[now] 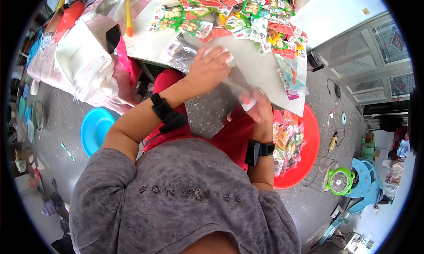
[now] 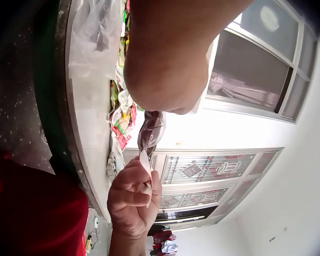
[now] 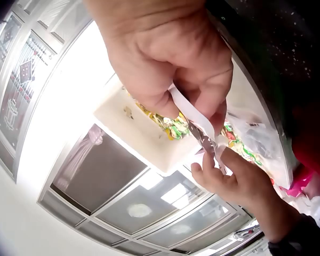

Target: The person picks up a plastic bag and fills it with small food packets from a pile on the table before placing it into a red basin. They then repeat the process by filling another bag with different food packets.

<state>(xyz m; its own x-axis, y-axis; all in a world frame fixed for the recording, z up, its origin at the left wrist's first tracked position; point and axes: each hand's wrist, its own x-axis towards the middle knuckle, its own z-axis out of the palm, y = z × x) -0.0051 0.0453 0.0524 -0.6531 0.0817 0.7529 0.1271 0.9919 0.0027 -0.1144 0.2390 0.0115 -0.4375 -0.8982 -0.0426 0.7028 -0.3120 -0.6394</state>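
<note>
Between the two hands stretches a dark-filled clear packet (image 1: 237, 76) (image 2: 151, 129) (image 3: 201, 140). My left hand (image 1: 208, 69) (image 2: 168, 58) (image 3: 232, 178) pinches one end of it, over the table's near edge. The other end, with a white strip (image 3: 191, 112), is gripped by my right hand (image 1: 258, 107) (image 2: 132, 200) (image 3: 173, 58), its fingers curled, lower and to the right in the head view. A clear bag with dark contents (image 1: 180, 53) lies on the table just beyond my left hand.
Many colourful packets (image 1: 238, 13) cover the far part of the white table (image 1: 265, 77). A red basin (image 1: 311, 139) of packets stands on the floor at right, a blue basin (image 1: 95, 129) at left. A white box (image 1: 79, 55) and a phone (image 1: 113, 38) lie left.
</note>
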